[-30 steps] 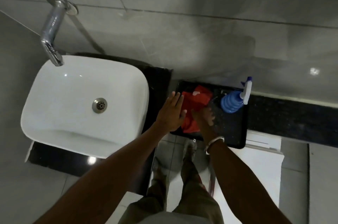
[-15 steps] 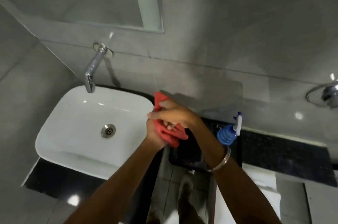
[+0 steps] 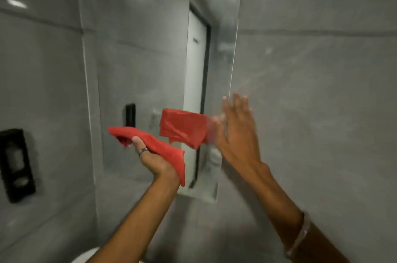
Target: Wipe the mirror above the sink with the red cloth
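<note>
A red cloth (image 3: pixel 154 144) is held up in front of a wall mirror (image 3: pixel 150 58) in a grey-tiled bathroom, gripped in a person's left hand (image 3: pixel 153 158). The grip is closed around the cloth's lower left part, thumb on the near side, a dark ring (image 3: pixel 143 151) on one finger, and the fabric spreads flat and tilted from upper left down to the wrist. The cloth's red reflection (image 3: pixel 183 129) appears in the glass just to the right, close to the real cloth; whether cloth and glass touch cannot be told. The right hand (image 3: pixel 238 133) is raised beside the mirror's right edge, palm toward the glass, fingers spread wide and holding nothing, its outline blurred. A light bangle (image 3: pixel 299 234) circles the right wrist. The mirror reflects a white door (image 3: pixel 194 90) in a dark frame and grey tiles. A black dispenser (image 3: pixel 16 166) is mounted on the left wall, well apart from the hands. Ceiling lights glint off the tiles above. A white curved edge, too little to identify, shows at the bottom.
</note>
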A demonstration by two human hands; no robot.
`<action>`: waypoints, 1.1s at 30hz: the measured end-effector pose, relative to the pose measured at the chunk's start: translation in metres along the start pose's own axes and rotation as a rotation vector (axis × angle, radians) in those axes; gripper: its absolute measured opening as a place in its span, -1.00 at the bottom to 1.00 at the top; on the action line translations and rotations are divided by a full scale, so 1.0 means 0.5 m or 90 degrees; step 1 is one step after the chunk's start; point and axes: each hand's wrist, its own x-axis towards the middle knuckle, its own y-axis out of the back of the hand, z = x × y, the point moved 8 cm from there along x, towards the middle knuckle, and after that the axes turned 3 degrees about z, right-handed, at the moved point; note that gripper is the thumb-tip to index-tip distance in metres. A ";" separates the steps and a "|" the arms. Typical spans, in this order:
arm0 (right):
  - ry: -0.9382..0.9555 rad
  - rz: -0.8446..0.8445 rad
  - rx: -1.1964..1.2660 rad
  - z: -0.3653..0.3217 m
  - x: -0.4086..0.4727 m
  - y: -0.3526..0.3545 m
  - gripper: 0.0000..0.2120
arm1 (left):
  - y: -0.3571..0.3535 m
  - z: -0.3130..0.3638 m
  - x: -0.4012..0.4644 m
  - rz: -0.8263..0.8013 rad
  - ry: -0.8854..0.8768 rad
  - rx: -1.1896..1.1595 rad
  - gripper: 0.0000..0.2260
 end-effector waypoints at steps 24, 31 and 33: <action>0.079 0.345 -0.372 0.111 0.271 0.160 -0.34 | -0.771 0.055 0.004 -0.373 -1.025 0.930 -0.37; 0.080 0.319 -0.356 0.109 0.251 0.164 -0.35 | -0.479 -0.001 0.083 -0.493 -1.088 0.972 -0.41; 0.082 0.320 -0.350 0.106 0.252 0.164 -0.34 | -0.509 0.054 0.139 -0.411 -0.993 0.965 -0.41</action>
